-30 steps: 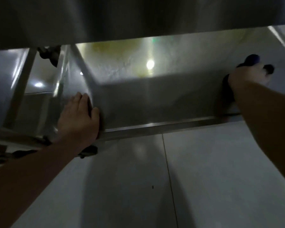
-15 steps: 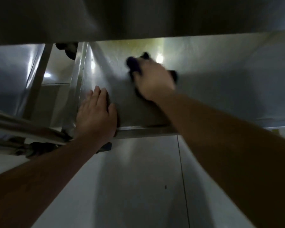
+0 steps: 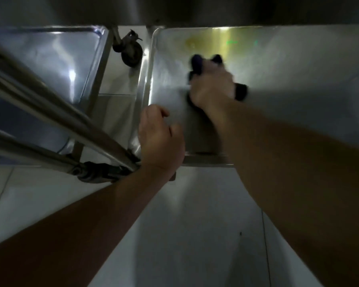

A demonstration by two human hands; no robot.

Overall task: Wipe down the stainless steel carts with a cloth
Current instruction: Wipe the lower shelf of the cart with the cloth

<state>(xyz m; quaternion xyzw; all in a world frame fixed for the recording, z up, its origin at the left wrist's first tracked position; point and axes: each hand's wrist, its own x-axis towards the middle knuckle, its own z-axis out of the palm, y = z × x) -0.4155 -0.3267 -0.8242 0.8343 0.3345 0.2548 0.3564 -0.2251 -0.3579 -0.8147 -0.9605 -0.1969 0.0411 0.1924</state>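
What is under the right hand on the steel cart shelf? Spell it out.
A dark bunched cloth is pressed under the right hand onto the shiny stainless steel cart shelf; its edges poke out around the hand. The hand hides the cloth's middle and the shelf beneath.

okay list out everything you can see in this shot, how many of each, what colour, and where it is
lower cart shelf: one, silver steel with a yellowish patch at the far edge, centre and right
neighbouring cart shelf: one, silver steel, upper left
shelf overhead: one, dark grey, across the top
cart rails: two or three, silver, slanting across the left
caster wheel: one, black, between the two shelves
second caster: one, dark, at the near corner, partly hidden
cloth: one, dark blue-purple, bunched on the lower shelf under the right hand
floor tiles: pale grey, bottom
left hand: one, gripping the near left corner of the lower shelf
right hand: one, blurred, pressing the cloth
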